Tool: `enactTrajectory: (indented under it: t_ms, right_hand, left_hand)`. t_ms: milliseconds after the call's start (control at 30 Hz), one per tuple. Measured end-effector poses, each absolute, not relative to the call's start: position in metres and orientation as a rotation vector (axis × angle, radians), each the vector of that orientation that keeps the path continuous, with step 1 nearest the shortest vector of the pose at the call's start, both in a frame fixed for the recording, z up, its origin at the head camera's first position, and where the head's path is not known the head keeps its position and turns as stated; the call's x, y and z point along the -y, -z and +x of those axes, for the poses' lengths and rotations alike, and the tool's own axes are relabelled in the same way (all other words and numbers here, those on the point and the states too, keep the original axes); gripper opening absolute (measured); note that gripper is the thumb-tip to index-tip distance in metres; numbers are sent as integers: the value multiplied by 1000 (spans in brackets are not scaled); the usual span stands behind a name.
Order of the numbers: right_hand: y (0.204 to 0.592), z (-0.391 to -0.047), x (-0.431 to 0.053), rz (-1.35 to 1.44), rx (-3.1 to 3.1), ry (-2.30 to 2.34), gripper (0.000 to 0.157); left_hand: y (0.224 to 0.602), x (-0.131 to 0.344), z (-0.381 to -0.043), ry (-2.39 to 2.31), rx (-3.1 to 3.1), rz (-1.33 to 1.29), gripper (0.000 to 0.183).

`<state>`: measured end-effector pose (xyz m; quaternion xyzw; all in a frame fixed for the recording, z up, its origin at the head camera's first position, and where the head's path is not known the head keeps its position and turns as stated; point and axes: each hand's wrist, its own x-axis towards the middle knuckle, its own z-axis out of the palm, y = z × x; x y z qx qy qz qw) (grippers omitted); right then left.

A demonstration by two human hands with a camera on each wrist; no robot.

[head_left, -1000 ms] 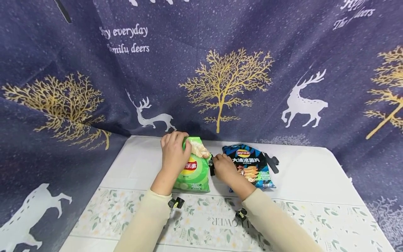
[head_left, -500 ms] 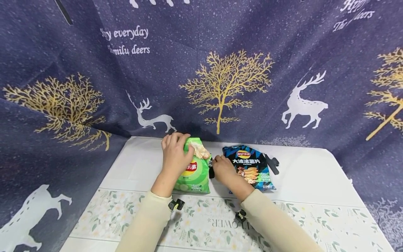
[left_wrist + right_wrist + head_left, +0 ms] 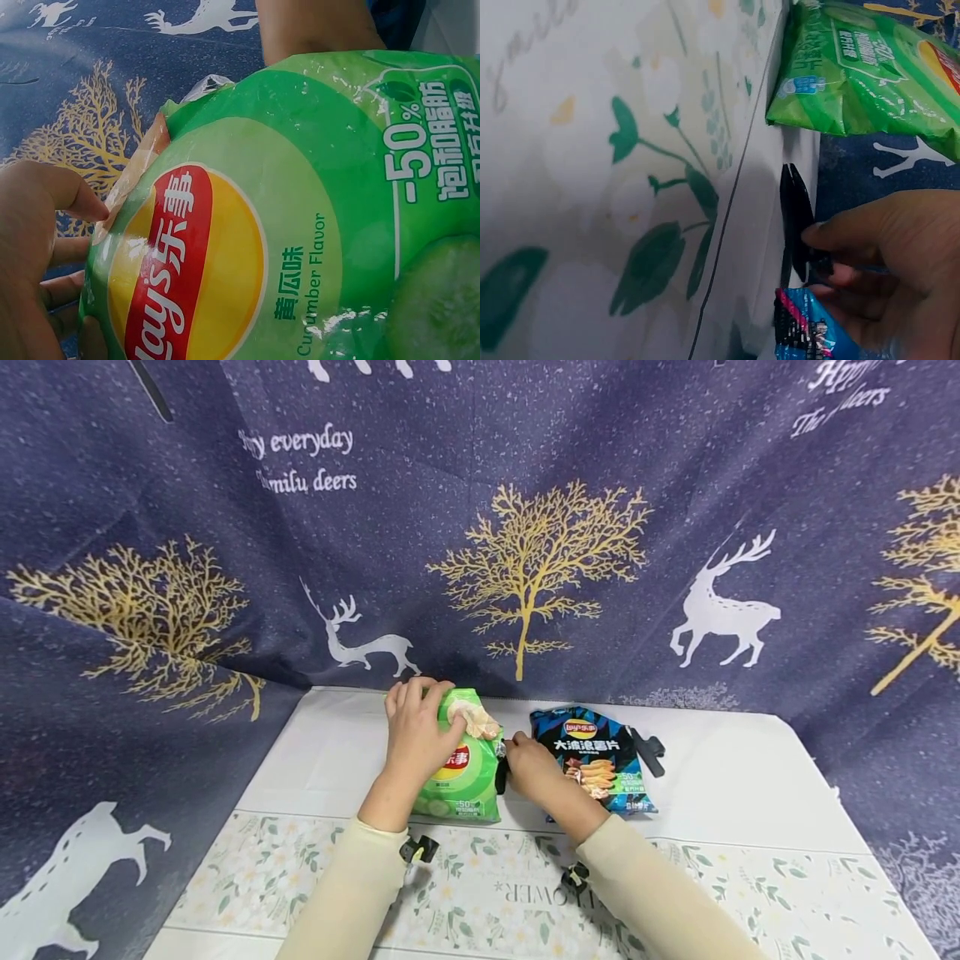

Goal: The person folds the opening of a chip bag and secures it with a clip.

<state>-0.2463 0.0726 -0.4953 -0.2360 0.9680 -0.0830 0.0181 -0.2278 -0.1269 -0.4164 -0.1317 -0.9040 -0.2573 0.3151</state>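
A green Lay's cucumber chip bag (image 3: 459, 793) lies face up, its upper right corner torn with silver foil showing. My left hand (image 3: 417, 727) grips its upper left edge, thumb on the front, as the left wrist view shows with the hand (image 3: 37, 262) against the bag (image 3: 300, 172). Between the two bags, my right hand (image 3: 534, 768) pinches a black bag clip (image 3: 798, 217) by its end. In the head view the clip (image 3: 502, 775) stands close along the green bag's right edge. Whether it touches the bag is hard to tell.
Just right of my right hand lies a blue and black Lay's chip bag (image 3: 596, 756). A second black clip (image 3: 649, 752) is at its upper right edge. Behind the white table (image 3: 720, 768) hangs a dark blue cloth (image 3: 600, 660) printed with deer and trees.
My right hand has shifted slightly, and the black clip now sits a little lower and nearer the green bag's edge. The left hand stays on the bag almost unmoved.
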Motion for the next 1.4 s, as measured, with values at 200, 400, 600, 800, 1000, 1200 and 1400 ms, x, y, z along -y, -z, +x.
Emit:
enactTrajectory:
  t_ms: [200,400,600,800,1000,1200,1400]
  right_hand:
    - [492,-246,-72,-656,-2953,487,58]
    - [493,-245,-74,-626,-2920,632,57]
    - [492,-243,-77,-647,-2891,738,52]
    - [494,-242,-80,-615,-2870,838,49]
    - [497,-240,-85,-608,-2857,952,42]
    - [497,-235,-88,-645,-2816,1159,29]
    - [496,-227,-88,-673,-2825,1327,24]
  left_hand:
    - [416,127,-227,685,2396,-340,38]
    - [415,127,-227,690,2404,-338,38]
    - [415,127,-226,687,2393,-344,38]
    - [415,128,-226,694,2386,-354,37]
    - [415,128,-226,704,2389,-351,38]
    - [414,128,-226,711,2412,-343,36]
    - [413,126,-228,733,2421,-327,33]
